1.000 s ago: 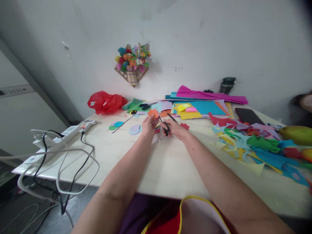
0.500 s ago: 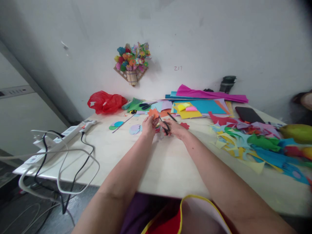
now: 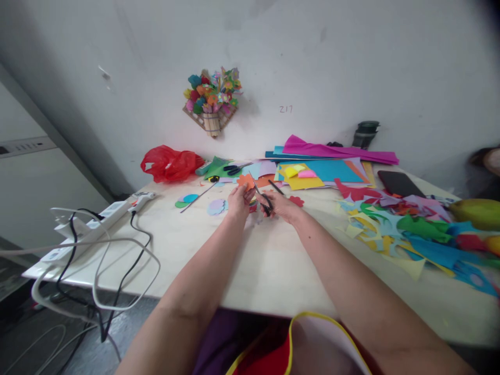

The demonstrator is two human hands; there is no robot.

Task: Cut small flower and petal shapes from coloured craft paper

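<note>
My left hand (image 3: 237,201) pinches an orange paper flower shape (image 3: 246,181) over the middle of the table (image 3: 269,265). Close to its right, my right hand (image 3: 282,206) grips black scissors (image 3: 265,197), whose blades are spread and point at the orange paper. Small red paper scraps (image 3: 296,200) lie beside my right hand. A pale lilac paper cut-out (image 3: 216,207) rests just left of my left hand.
Coloured paper sheets (image 3: 320,169) and a second pair of scissors (image 3: 234,169) lie at the back. A heap of paper offcuts (image 3: 414,229) covers the right side, near a black phone (image 3: 398,183). A red plastic bag (image 3: 170,163), power strip (image 3: 97,221) and cables (image 3: 117,271) are at the left.
</note>
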